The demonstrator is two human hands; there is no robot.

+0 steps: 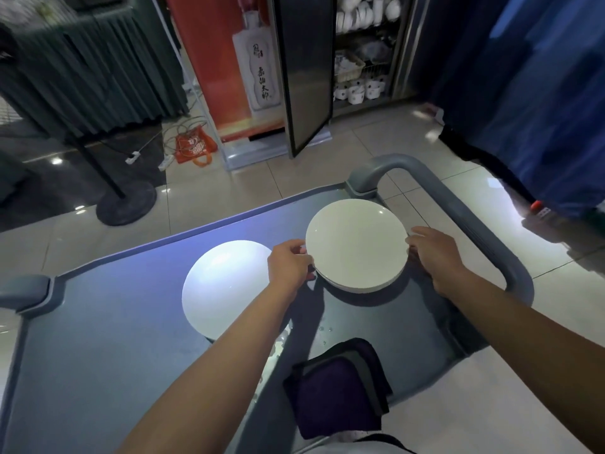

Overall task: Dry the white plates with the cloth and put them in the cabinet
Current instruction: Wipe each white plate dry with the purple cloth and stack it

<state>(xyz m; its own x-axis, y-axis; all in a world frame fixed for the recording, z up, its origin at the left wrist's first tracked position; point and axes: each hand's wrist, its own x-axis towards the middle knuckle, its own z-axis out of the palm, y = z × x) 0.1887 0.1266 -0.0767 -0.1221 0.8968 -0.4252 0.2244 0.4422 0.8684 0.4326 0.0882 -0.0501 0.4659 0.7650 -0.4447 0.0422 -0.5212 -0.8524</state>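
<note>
- Two bare hands work a grey cart (98, 339) top; nearest the body, between the forearms, a folded dark cloth (339, 391) lies untouched, soft and limp, easy to gather anywhere. Its near end runs under a pale edge at the bottom of the view.
- Water drops (324, 332) bead on the cart just beyond the cloth, so the crockery is likely wet and slippery.
- Left of the left hand (289, 268), a single white plate (226, 290) sits flat, glare washing out its surface; the left forearm crosses its near edge.
- Left hand pinches the left rim and right hand (433, 253) curls round the right rim of a stack of white plates (357, 244). How many are stacked cannot be counted, nor whether it is off the cart.
- Judged stiff, heavy and breakable, the stack is best held at opposite rims, thumbs on top.
- Far beyond the hands, a cabinet (406, 47) stands with its door (302, 70) open, white dishes inside blurred.
</note>
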